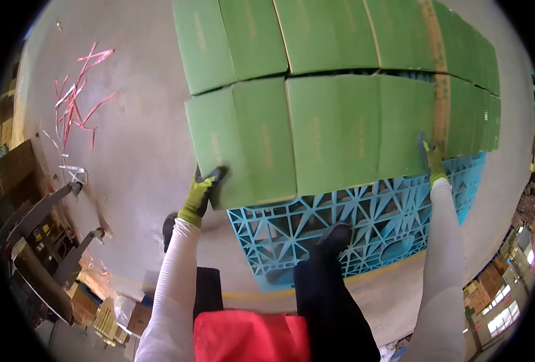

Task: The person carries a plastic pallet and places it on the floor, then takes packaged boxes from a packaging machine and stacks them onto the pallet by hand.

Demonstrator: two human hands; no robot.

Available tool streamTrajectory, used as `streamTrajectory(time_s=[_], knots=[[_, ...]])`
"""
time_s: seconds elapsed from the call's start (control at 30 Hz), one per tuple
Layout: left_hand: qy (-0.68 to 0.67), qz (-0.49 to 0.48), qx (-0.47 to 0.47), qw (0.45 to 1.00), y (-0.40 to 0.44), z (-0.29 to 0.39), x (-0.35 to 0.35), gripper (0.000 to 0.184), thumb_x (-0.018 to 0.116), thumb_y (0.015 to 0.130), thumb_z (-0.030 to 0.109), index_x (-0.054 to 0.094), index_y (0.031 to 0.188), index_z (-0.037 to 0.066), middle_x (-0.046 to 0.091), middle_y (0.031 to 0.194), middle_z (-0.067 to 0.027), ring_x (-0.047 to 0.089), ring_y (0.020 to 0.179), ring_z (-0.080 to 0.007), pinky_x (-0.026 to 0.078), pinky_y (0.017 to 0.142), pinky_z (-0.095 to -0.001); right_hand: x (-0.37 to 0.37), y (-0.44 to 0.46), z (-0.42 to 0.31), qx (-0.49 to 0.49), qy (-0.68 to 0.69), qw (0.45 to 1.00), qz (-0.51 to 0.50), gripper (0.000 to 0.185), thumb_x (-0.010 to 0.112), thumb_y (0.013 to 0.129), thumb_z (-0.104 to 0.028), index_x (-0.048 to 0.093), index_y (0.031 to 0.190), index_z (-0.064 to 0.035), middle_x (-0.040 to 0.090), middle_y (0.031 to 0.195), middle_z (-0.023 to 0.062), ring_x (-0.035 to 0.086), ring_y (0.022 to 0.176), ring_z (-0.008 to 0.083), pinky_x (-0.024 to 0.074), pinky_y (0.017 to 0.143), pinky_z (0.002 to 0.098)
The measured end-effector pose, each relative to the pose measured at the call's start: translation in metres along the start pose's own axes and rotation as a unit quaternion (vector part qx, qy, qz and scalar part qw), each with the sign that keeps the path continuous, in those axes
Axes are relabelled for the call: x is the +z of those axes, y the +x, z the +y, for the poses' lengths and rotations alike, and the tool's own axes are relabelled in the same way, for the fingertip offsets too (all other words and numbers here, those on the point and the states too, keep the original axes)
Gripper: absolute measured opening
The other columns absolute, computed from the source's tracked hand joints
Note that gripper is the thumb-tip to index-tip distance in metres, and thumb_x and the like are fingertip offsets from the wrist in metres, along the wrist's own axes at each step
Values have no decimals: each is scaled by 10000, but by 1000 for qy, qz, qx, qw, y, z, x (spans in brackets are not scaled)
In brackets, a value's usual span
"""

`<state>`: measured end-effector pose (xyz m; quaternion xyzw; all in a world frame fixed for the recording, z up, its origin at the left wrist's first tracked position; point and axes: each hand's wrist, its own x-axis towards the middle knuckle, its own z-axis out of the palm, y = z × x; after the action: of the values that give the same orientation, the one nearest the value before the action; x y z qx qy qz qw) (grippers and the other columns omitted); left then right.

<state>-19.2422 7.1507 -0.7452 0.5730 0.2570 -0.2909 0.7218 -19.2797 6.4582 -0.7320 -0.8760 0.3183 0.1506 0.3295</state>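
Observation:
Large green cartons stand side by side in two rows. My left hand [203, 194], in a yellow-green and dark glove, grips the outer corner of the near left green carton [246, 145], thumb over its top and part of the fingers hidden. To the right, my similarly gloved right hand [433, 159] holds the front edge of another near-row green carton [400, 120], close to a brown tape strip [442, 111]; its far fingers are hidden. Beneath the cartons, a blue lattice pallet [291, 235] shows along the near side.
One dark shoe [335, 238] is on the pallet's lattice; the other [169, 229] is left of it. Tangled red and white strapping [77, 102] lies on the floor at left. A pallet jack [44, 211] with dark forks stands at lower left, stacked boxes [104, 323] near it.

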Motion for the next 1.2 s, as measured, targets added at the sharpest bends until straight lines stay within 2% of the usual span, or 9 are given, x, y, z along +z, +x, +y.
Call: streamTrajectory(time_s=[0.13, 0.37, 0.47, 0.63, 0.8, 0.9, 0.97, 1.03, 1.2], knots=[[472, 171, 228, 834, 8, -5, 24, 683, 732, 739, 94, 439, 1347, -13, 364, 1370, -212, 425, 1254, -340, 372, 1064, -392, 24, 30, 44, -98, -113, 958, 244, 488, 606, 917, -169, 467, 1365, -33, 510, 1357, 172, 498, 1243, 268, 381, 1049, 366], [428, 133, 169, 878, 0, 12, 38, 842, 780, 712, 357, 408, 1406, 58, 351, 1442, -230, 381, 1313, -415, 387, 1063, -404, -3, 79, 108, -118, -44, 982, 140, 483, 559, 953, -231, 449, 1381, -34, 434, 1459, 124, 471, 1282, 248, 372, 1068, 384], [428, 139, 108, 886, -1, 21, 47, 852, 716, 750, 529, 413, 1411, 87, 339, 1448, -274, 366, 1322, -429, 374, 1067, -432, 30, -15, -99, 135, -420, 873, 208, 550, 518, 968, -349, 416, 1395, -18, 528, 1372, 117, 557, 1177, 233, 434, 1005, 386], [334, 142, 127, 923, -37, 37, 27, 961, 715, 764, 469, 237, 1495, 68, 258, 1501, -280, 252, 1382, -457, 297, 1116, -464, 109, -61, -177, -150, -408, 810, 393, 606, 518, 919, -537, 471, 1353, -116, 582, 1210, 148, 593, 1051, 327, 501, 829, 419], [-305, 292, -105, 900, -226, 45, -129, 478, 496, 975, 274, 415, 1402, 74, 543, 1309, -103, 594, 1082, -268, 498, 880, -400, 326, -242, -334, -275, -91, 946, 149, 678, 631, 866, -400, 421, 1377, -8, 477, 1339, 244, 469, 1218, 386, 365, 1029, 472], [-597, 88, 222, 766, -392, 10, -275, 457, 430, 940, 574, 571, 839, 151, 531, 758, -16, 530, 715, -190, 457, 636, -316, 455, -366, -483, -408, 113, 895, -144, 636, 629, 866, -121, 353, 1430, -15, 483, 1332, 158, 476, 1211, 266, 378, 1048, 373], [-589, 164, 300, 732, -530, 73, -369, 444, 442, 924, 619, 516, 722, 231, 430, 650, 43, 433, 600, -121, 344, 532, -271, 450, -515, -735, -143, 443, 783, -412, 654, 604, 873, 8, 320, 1461, -38, 490, 1313, 119, 469, 1214, 229, 408, 1025, 317], [-360, 657, 155, 643, -568, 223, -384, 423, 499, 933, 559, 547, 811, 156, 515, 694, 2, 539, 613, -172, 426, 536, -297, 459, -558, -874, -354, 359, 764, -403, 680, 644, 875, -84, 312, 1467, -54, 465, 1364, 175, 470, 1237, 282, 394, 1038, 348], [-373, 505, 240, 740, -560, 294, -443, 408, 557, 934, 284, 473, 1293, 109, 546, 1073, -11, 541, 941, -153, 447, 789, -291, 509, -632, -1024, -552, 28, 728, -405, 883, 754, 791, -271, 256, 1494, -74, 305, 1482, 262, 318, 1352, 418, 316, 1097, 453]])
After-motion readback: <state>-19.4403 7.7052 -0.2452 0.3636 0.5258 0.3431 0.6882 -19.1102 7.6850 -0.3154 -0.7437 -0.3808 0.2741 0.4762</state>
